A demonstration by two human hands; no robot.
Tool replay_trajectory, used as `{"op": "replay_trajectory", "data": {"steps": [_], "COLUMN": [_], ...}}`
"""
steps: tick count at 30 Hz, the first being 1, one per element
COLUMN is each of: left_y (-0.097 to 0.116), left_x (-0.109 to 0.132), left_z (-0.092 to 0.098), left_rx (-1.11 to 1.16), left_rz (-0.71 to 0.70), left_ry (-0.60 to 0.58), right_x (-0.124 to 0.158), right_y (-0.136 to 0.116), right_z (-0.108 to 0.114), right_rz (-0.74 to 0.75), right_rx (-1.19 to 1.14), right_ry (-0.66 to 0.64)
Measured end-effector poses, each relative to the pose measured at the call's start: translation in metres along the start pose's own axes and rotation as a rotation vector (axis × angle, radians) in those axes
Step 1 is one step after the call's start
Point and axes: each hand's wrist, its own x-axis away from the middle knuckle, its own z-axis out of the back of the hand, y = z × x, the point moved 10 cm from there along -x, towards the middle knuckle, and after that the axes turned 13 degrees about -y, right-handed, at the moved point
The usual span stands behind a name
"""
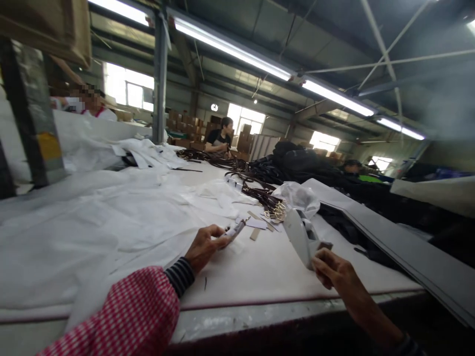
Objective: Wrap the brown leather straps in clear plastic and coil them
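My left hand (210,244) is closed on a slim wrapped bundle (234,230), pale and shiny, with a small metal end pointing away from me. It is held just above the white table cover. On the right, my right hand (330,267) pinches its fingers at the near end of a white tape dispenser (299,237). A small brown piece (325,244) shows by those fingertips; exactly what they grip is hidden. Between the hands and farther off lie flat grey and white card strips (256,225) and dark brown straps (260,195) with gold-coloured metal hooks (275,211).
White sheeting (111,222) spreads over the table's left side. A clear plastic bag (299,197) lies behind the dispenser. Long white boards (393,247) and a dark fabric heap (293,160) fill the right. A metal post (159,79) rises at back left. Other people (220,137) are beyond.
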Motion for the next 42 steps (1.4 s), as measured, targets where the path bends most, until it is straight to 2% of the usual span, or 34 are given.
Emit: {"op": "replay_trajectory", "data": {"steps": [5,7,9,14,18,25,29,33,39,42], "left_y": [0.016,0.022,0.027,0.025,0.025,0.038,0.034,0.021,0.002,-0.006], "left_x": [0.005,0.008,0.009,0.009,0.01,0.016,0.016,0.012,0.007,0.006], "left_z": [0.003,0.006,0.009,0.012,0.011,0.01,0.016,0.014,0.002,0.0], "left_rx": [-0.11,-0.167,-0.239,-0.394,-0.432,-0.438,-0.239,0.006,0.269,0.36], "left_rz": [-0.097,-0.14,-0.179,-0.182,-0.179,-0.232,-0.181,-0.088,0.013,0.059], "left_ry": [0.072,0.109,0.145,0.201,0.211,0.215,0.197,0.112,0.008,-0.022], "right_x": [-0.023,-0.037,-0.051,-0.071,-0.075,-0.078,-0.081,-0.083,-0.08,-0.08], "right_y": [-0.057,-0.07,-0.074,-0.067,-0.061,-0.053,-0.059,-0.065,-0.05,-0.038], "right_z": [-0.145,-0.181,-0.2,-0.209,-0.211,-0.213,-0.212,-0.21,-0.221,-0.23], "right_rz": [0.117,0.139,0.155,0.161,0.119,0.027,0.077,0.181,0.198,0.156], "right_rx": [-0.229,-0.308,-0.336,-0.318,-0.322,-0.359,-0.318,-0.276,-0.367,-0.386], "right_ry": [-0.338,-0.366,-0.362,-0.337,-0.339,-0.354,-0.373,-0.354,-0.381,-0.403]}}
